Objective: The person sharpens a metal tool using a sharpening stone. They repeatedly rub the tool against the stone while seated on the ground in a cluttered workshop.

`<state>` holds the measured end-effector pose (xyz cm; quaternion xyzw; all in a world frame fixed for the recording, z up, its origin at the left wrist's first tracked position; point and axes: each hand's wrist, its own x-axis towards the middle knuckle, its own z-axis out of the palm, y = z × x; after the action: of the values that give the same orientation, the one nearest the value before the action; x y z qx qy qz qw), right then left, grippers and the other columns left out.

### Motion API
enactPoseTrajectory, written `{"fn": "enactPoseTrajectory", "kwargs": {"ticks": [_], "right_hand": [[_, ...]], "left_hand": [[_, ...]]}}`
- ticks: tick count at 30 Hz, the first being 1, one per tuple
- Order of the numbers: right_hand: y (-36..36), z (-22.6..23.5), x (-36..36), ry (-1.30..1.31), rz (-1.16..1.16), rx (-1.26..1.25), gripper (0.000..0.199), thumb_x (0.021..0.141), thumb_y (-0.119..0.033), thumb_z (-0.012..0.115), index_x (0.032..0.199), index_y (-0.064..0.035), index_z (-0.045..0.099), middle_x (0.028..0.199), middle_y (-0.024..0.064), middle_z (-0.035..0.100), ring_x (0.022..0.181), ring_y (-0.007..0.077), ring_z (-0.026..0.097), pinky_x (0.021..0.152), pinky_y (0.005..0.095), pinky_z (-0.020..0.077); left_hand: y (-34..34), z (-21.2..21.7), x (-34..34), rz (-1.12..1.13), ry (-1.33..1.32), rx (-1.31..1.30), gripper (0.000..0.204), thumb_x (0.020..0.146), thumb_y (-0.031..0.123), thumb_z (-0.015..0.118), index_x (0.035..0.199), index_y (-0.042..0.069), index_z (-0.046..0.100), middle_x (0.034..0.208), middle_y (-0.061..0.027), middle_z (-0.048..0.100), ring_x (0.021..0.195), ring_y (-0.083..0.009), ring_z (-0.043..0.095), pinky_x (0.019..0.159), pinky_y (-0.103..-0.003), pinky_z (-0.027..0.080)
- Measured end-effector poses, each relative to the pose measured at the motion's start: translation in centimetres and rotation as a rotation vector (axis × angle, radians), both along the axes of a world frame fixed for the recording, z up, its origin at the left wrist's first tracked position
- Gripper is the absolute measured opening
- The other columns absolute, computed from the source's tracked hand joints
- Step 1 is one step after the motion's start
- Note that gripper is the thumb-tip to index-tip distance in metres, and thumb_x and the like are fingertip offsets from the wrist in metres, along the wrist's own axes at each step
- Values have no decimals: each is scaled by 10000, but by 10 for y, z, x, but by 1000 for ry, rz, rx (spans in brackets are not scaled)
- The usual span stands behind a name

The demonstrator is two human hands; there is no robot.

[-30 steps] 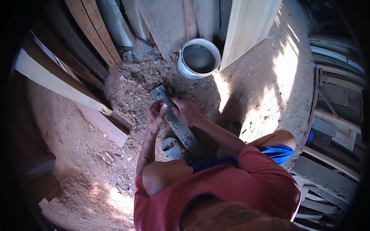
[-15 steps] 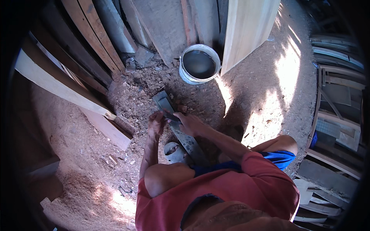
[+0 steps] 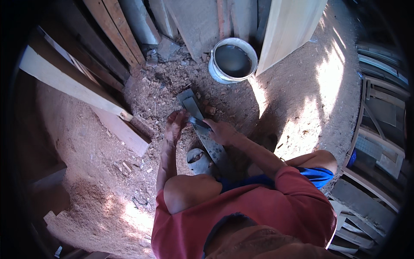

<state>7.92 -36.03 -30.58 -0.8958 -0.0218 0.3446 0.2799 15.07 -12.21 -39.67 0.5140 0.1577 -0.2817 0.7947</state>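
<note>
A short, flat metal blade (image 3: 199, 123), dark with a bright bluish left end, is held up between my hands. My right hand (image 3: 222, 131) is closed round its right end. At the bright end, the bent fingers of my left hand (image 3: 176, 123) are pinched together; whether they grip the blade or only touch it is hard to tell. Beneath the blade a long grey board (image 3: 215, 152) slants away from me, wet and spotted with dark marks. On its far part lies a flat grey block (image 3: 189, 102) that looks like a sharpening stone.
Beyond the board stands a white bucket (image 3: 212, 64) of murky grey water. A pale plank (image 3: 286, 36) leans beside it, and more boards (image 3: 77, 82) lean at left. Wood chips and sawdust cover the ground. Wooden frames (image 3: 379, 138) are stacked at right. My foot (image 3: 197, 162) is beside the board.
The blade has turned, so its bright end now shows near my left fingers. My right hand has moved slightly right, away from my left. The whole view has shifted a little.
</note>
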Motion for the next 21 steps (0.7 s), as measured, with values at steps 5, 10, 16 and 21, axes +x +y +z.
{"fn": "enactPoseTrajectory", "kwargs": {"ticks": [5,10,16,21], "right_hand": [[-2,-20,-9,-76,-64,117,677,966,-229,577,1590,-164,322,1002,308,717,931,506,698,901,592,536],[12,-29,21,-220,-157,192,647,980,-161,570,1592,-138,362,1059,323,696,971,489,687,889,566,521],[26,-58,46,-310,-102,128,690,962,-155,564,1600,-60,320,1044,303,708,964,490,693,893,559,552],[24,-61,31,-83,-53,17,754,944,-174,575,1612,-18,260,1028,278,719,962,444,707,872,535,564]], "left_hand": [[8,12,5,55,-67,-10,345,1030,243,663,1242,-28,633,1097,-166,754,993,-233,739,901,-355,600],[12,18,13,14,-577,550,374,1014,192,640,1308,-33,588,1177,-201,720,1082,-306,703,995,-432,548],[-27,19,8,-473,-1373,1149,627,901,147,613,1484,-25,459,1467,-239,547,1413,-433,471,1150,-552,377],[-35,9,-15,-515,-1336,1102,657,889,154,600,1504,-16,444,1492,-217,537,1441,-385,466,1117,-573,338]]}}
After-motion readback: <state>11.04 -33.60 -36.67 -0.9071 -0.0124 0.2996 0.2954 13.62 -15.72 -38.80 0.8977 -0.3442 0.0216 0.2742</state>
